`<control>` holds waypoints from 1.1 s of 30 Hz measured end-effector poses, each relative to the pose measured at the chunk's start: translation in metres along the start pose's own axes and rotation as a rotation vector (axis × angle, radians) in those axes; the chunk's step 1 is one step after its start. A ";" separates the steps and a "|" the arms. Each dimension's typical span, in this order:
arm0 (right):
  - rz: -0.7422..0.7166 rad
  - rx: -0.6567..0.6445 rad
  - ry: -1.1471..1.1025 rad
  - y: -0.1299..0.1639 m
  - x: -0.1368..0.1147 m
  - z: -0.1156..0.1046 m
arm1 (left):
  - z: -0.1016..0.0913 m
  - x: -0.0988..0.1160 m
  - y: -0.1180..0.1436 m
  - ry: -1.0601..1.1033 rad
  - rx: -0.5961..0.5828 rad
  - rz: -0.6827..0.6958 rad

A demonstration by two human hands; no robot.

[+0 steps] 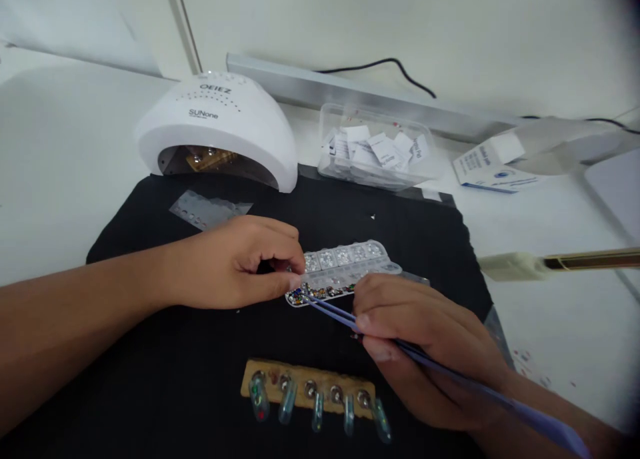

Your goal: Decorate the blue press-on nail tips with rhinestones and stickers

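My left hand [250,259] pinches the left end of a clear rhinestone case [345,269] lying on the black mat. The case has compartments of clear stones at the back and multicoloured stones along its front row. My right hand [425,345] is closed around purple tweezers [333,310], whose tips reach into the coloured stones at the case's left end. Whether the tips grip a stone is too small to tell. In front of both hands, a wooden strip [295,372] bears several teal false nails [287,402] on round metal holders; the leftmost carries coloured stones.
A white nail lamp [215,125] stands at the back left with another wooden strip [210,159] inside. Behind the case is a clear plastic box [377,145] of white packets. A brush [515,265] juts in from the right, near a small carton [495,165]. A plastic sheet [207,209] lies before the lamp.
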State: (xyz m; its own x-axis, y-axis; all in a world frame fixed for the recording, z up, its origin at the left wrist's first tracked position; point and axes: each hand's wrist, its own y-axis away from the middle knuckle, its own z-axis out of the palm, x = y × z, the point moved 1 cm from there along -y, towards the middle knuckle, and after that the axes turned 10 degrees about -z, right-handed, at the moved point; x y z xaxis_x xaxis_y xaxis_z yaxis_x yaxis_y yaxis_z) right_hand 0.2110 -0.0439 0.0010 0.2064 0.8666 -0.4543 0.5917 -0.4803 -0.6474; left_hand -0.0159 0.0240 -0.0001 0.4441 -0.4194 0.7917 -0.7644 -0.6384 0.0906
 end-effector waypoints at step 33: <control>0.074 -0.116 0.038 0.004 -0.007 0.000 | 0.001 -0.003 0.000 0.041 0.014 0.004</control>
State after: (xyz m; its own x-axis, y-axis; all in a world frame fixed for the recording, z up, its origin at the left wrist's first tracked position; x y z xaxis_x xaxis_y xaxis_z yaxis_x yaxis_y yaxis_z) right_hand 0.2121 -0.0523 0.0015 0.2812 0.8349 -0.4732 0.6593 -0.5264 -0.5369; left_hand -0.0164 0.0241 -0.0030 0.4211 -0.3956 0.8162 -0.7593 -0.6459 0.0787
